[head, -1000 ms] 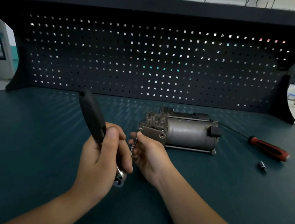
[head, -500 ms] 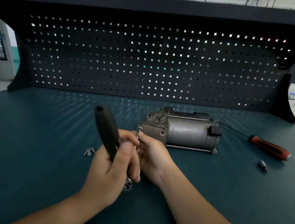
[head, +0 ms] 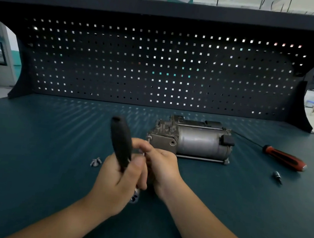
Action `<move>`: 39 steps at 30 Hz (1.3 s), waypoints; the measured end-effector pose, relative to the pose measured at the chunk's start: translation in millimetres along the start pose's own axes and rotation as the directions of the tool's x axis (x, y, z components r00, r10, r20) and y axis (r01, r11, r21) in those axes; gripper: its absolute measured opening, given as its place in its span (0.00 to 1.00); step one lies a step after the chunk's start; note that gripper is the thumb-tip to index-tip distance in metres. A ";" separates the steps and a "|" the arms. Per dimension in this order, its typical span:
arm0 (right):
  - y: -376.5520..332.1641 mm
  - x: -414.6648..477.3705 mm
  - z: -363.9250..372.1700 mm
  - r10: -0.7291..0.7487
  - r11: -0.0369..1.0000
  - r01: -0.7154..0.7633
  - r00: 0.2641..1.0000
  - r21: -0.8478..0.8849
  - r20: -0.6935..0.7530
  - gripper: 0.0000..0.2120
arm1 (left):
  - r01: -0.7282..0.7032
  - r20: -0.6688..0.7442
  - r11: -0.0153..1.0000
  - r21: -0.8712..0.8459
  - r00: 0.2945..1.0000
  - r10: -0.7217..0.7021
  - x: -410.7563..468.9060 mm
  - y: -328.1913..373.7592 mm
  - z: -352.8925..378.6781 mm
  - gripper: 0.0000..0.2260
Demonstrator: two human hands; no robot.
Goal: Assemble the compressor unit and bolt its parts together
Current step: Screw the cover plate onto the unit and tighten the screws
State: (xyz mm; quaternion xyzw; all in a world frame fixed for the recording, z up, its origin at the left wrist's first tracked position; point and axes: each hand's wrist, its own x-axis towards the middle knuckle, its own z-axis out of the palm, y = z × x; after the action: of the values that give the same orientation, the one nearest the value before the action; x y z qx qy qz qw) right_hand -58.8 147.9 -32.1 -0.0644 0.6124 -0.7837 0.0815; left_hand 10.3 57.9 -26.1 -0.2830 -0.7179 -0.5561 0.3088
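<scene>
a: where's the grey metal cylinder compressor unit (head: 191,140)?
b: mid of the dark teal bench top (head: 27,172), black pegboard wall (head: 158,69) behind. free room to the left; red-handled screwdriver (head: 283,160) well off to the rt.
a: hands?
b: left hand (head: 123,176) grips black-handled ratchet wrench (head: 120,144), right hand (head: 163,165) pinches small silvery piece (head: 143,153), just short of the unit. both slid rt since 1 s ago, uncovering loose silver bolts (head: 95,161).

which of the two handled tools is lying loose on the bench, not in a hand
The red-handled screwdriver, lying on the bench right of the compressor. The black-handled ratchet is gripped in the left hand.
</scene>
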 end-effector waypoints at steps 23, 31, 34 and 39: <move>3.9 7.3 3.0 0.069 0.985 -0.063 0.997 0.161 -0.032 0.18 | 0.410 0.204 0.711 0.572 0.767 -0.608 -0.4 17.0 -6.8 0.19; -2.8 5.2 1.0 -0.086 0.996 0.086 0.994 -0.005 -0.071 0.18 | 0.715 -0.009 0.562 -0.415 0.615 -0.789 8.2 23.4 11.5 0.08; -0.4 7.2 -0.7 -0.169 0.977 0.159 0.983 -0.145 -0.065 0.21 | 0.720 -0.012 0.595 -0.357 0.633 -0.774 7.8 19.8 6.8 0.07; -0.1 9.5 0.7 -0.133 0.984 0.121 0.987 -0.130 -0.086 0.18 | 0.550 0.005 0.753 0.361 0.807 -0.591 4.5 10.3 -6.5 0.10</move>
State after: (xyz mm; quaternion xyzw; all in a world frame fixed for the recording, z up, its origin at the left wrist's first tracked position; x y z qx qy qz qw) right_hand -67.9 145.3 -31.8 -0.0710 0.6577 -0.7499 -0.0019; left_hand 15.9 54.1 -15.0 -0.0247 -0.8721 -0.4722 0.1254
